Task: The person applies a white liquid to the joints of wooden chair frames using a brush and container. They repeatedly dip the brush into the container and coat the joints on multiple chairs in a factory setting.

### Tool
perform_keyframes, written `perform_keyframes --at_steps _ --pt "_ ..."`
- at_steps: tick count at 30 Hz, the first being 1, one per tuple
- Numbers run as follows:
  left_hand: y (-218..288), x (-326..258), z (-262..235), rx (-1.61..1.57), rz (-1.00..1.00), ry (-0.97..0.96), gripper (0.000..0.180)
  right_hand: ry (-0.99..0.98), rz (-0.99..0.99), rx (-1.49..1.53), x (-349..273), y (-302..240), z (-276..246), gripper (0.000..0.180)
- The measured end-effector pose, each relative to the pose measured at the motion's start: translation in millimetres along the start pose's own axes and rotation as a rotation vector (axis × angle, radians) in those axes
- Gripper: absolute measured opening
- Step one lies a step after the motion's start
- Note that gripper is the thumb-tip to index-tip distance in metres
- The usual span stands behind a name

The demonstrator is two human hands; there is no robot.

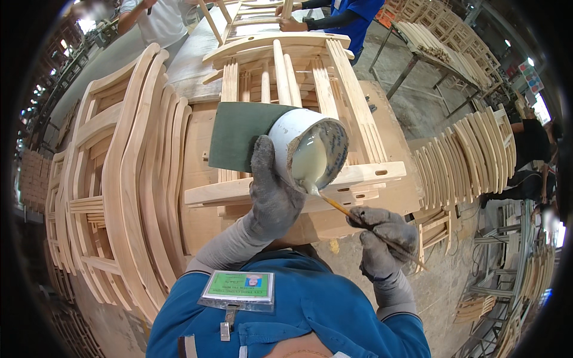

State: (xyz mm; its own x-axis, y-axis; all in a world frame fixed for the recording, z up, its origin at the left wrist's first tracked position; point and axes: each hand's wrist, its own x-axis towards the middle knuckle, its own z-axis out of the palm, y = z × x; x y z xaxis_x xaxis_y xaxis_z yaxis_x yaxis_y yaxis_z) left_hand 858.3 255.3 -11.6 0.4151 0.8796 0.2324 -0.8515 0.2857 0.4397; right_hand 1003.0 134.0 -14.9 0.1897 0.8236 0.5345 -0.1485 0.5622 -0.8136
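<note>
My left hand (273, 194), in a grey glove, is closed round a white cup (282, 134) tilted toward me. Thick cream-coloured glue-like paste (311, 158) coats its inside and gathers at the lower rim. A dark green sheet (236, 134) sticks out on the cup's left; whether my fingers grip it too is hidden. In my gloved right hand (388, 235) is a thin wooden stick (336, 206), pinched with its tip in the paste at the rim. Below the cup lie stacked pale wooden chair frames (358, 110) with slats and slotted rails (370, 173).
Curved wooden frames (128, 173) stand in a row at the left, and more (465, 155) at the right. The stack rests on a brown board (388, 128). Two co-workers' arms (334, 22) show across the table. A metal-legged table (441, 51) holds wooden strips at the far right.
</note>
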Motion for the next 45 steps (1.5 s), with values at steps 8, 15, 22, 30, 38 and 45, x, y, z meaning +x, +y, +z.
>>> perform_keyframes --at_steps 8,15,22,30,38,45 --pt "-7.6 -4.4 -22.0 0.288 0.228 0.13 0.048 0.488 0.139 -0.168 26.8 -28.6 -20.8 0.016" --pt "7.9 -1.8 -20.3 0.038 0.071 0.261 0.046 0.502 0.332 -0.459 61.2 -28.3 -108.0 0.021" --pt "17.2 -6.9 -24.9 0.039 0.069 0.261 0.047 0.449 0.309 -0.439 68.4 -13.3 -112.0 0.023" --pt "21.3 -5.5 -29.5 0.006 0.08 0.163 0.047 0.363 0.366 -0.65 75.9 -8.0 -102.6 0.021" --pt "16.0 -11.4 -37.6 0.735 0.294 0.063 0.053 0.06 0.299 -0.833 89.0 -12.3 -83.3 0.024" --pt "21.3 -12.8 -34.4 0.107 0.173 0.074 0.045 -0.083 0.264 -1.029 95.8 -22.6 -72.6 0.022"
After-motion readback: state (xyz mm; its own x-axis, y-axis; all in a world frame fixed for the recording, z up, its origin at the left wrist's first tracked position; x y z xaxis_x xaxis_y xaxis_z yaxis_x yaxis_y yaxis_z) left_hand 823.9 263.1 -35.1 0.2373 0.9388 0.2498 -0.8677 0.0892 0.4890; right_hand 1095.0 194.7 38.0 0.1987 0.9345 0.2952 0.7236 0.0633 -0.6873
